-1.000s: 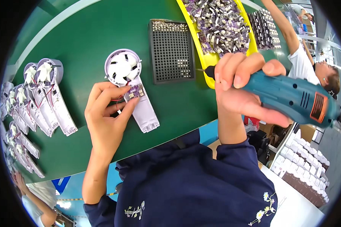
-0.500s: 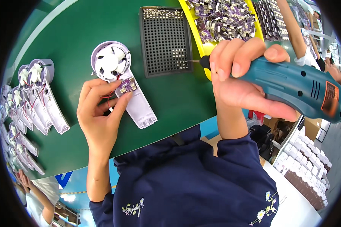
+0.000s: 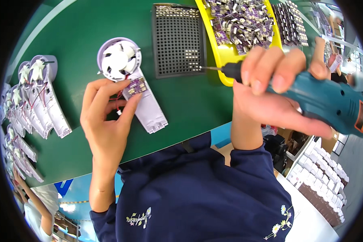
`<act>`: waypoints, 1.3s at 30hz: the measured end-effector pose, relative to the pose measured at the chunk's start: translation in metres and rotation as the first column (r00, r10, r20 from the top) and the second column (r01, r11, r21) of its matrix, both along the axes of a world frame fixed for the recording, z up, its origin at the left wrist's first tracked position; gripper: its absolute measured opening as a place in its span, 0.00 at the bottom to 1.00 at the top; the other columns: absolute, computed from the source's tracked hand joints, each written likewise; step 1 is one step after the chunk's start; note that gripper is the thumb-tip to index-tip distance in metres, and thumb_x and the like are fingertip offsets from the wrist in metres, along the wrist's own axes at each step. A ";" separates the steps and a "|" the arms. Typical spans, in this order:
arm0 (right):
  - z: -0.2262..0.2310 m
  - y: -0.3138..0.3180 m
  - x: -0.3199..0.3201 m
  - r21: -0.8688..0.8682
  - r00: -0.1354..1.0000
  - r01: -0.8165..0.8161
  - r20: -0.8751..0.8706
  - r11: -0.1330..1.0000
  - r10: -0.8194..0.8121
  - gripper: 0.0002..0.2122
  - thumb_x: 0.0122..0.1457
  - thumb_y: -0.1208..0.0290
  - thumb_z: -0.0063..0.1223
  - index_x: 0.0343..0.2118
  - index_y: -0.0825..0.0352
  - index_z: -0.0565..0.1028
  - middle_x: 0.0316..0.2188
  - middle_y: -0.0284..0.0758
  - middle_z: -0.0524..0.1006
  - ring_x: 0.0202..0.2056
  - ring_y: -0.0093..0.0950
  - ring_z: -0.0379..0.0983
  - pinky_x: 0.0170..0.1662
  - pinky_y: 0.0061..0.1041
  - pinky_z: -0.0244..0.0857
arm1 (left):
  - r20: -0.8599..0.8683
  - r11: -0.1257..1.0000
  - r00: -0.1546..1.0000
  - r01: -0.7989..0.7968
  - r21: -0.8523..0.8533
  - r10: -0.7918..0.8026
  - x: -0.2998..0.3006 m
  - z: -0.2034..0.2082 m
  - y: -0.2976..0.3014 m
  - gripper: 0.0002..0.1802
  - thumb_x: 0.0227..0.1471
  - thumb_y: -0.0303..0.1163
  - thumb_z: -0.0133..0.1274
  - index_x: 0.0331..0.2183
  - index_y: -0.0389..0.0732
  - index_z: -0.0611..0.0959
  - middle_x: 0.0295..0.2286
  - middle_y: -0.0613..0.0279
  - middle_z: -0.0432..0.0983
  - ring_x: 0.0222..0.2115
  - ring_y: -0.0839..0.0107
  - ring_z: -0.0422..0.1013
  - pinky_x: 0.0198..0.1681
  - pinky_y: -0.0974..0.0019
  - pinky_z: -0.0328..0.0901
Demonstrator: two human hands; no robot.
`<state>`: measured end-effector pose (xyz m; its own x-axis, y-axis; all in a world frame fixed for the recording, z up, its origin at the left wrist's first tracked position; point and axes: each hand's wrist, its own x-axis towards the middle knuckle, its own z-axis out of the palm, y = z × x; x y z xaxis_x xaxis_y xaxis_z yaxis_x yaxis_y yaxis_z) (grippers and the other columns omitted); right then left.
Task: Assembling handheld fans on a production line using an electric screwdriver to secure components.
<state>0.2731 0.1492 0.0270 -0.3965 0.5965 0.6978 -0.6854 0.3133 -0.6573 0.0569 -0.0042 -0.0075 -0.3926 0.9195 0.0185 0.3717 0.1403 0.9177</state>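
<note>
Between the thumb and fingers of my left hand is a small purple circuit board, held over a pale lilac fan housing. A white fan sits in the housing's round end. Red wires with a small white plug hang by my fingers. My right hand is wrapped round a teal electric screwdriver, lying nearly level with its bit pointing left. At the bit's tip, beside the black screw tray, there seems to be a tiny screw. Screws fill the tray's far rows and several holes near its right side.
A yellow bin full of purple circuit boards stands right of the tray, with more boards stacked in rows beyond. Several fan housings lie at the left. Other people's arms show at the far right and lower left.
My right hand has moved slightly right with the screwdriver, drawing its bit from the tray's screws to its right edge. My left hand keeps the circuit board over the housing.
</note>
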 end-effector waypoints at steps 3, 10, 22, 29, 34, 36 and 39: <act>0.021 -0.014 -0.009 -0.063 0.998 -0.065 0.005 0.996 0.065 0.39 0.51 0.27 0.52 0.53 0.60 0.68 0.31 0.30 0.72 0.25 0.25 0.68 0.29 0.27 0.63 | -0.022 1.000 1.000 0.017 0.019 -0.016 -0.004 -0.001 -0.001 0.17 0.44 0.17 0.67 0.39 0.34 0.84 0.38 0.59 0.73 0.35 0.72 0.76 0.34 0.74 0.75; 0.033 -0.034 -0.041 -0.139 0.989 -0.145 -0.008 0.980 0.145 0.34 0.55 0.34 0.55 0.52 0.59 0.68 0.32 0.29 0.72 0.24 0.22 0.67 0.29 0.25 0.63 | -0.325 0.994 0.944 0.077 0.073 -0.049 -0.004 0.007 -0.004 0.23 0.37 0.23 0.71 0.40 0.41 0.85 0.35 0.61 0.69 0.33 0.67 0.68 0.34 0.67 0.66; 0.019 -0.038 -0.066 -0.153 0.966 -0.257 -0.031 0.954 0.256 0.35 0.56 0.32 0.52 0.54 0.59 0.64 0.32 0.29 0.70 0.25 0.24 0.66 0.30 0.27 0.63 | -0.326 0.953 0.940 0.189 0.235 -0.106 -0.014 0.006 -0.002 0.14 0.30 0.26 0.71 0.27 0.46 0.88 0.49 0.58 0.73 0.51 0.55 0.66 0.47 0.54 0.64; 0.020 -0.041 -0.066 -0.181 0.968 -0.247 -0.010 0.952 0.249 0.36 0.55 0.30 0.51 0.55 0.58 0.65 0.33 0.30 0.70 0.25 0.25 0.68 0.31 0.28 0.64 | -0.353 0.942 0.926 0.229 0.244 -0.134 -0.015 0.007 0.001 0.14 0.29 0.23 0.69 0.27 0.43 0.88 0.50 0.56 0.73 0.51 0.54 0.67 0.51 0.54 0.64; 0.021 -0.023 -0.066 -0.176 0.890 -0.428 0.091 0.887 0.447 0.36 0.53 0.29 0.52 0.54 0.55 0.65 0.31 0.30 0.71 0.23 0.25 0.68 0.28 0.28 0.65 | -0.345 0.915 0.915 0.309 0.259 -0.211 -0.014 0.008 0.001 0.12 0.31 0.23 0.68 0.25 0.42 0.86 0.49 0.59 0.73 0.51 0.53 0.65 0.53 0.54 0.60; 0.021 -0.020 -0.070 -0.151 0.875 -0.457 0.101 0.876 0.474 0.36 0.53 0.29 0.52 0.53 0.55 0.65 0.30 0.30 0.72 0.22 0.25 0.67 0.26 0.27 0.65 | -0.325 0.913 0.924 0.299 0.279 -0.203 -0.013 0.005 0.001 0.13 0.31 0.23 0.69 0.26 0.43 0.86 0.49 0.59 0.73 0.51 0.53 0.65 0.53 0.54 0.59; 0.018 -0.032 -0.073 -0.108 0.941 -0.328 0.053 0.938 0.335 0.38 0.52 0.28 0.52 0.54 0.56 0.64 0.32 0.32 0.71 0.22 0.26 0.67 0.27 0.28 0.65 | -0.325 0.943 0.936 0.222 0.249 -0.135 -0.012 0.007 0.002 0.16 0.31 0.24 0.70 0.31 0.43 0.87 0.50 0.56 0.73 0.52 0.54 0.65 0.52 0.54 0.61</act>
<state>0.2001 0.1172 0.0455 -0.6289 0.4857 0.6071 -0.6908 0.0092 -0.7230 0.0445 -0.0022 -0.0004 -0.1581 0.9142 0.3731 0.6292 -0.1979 0.7516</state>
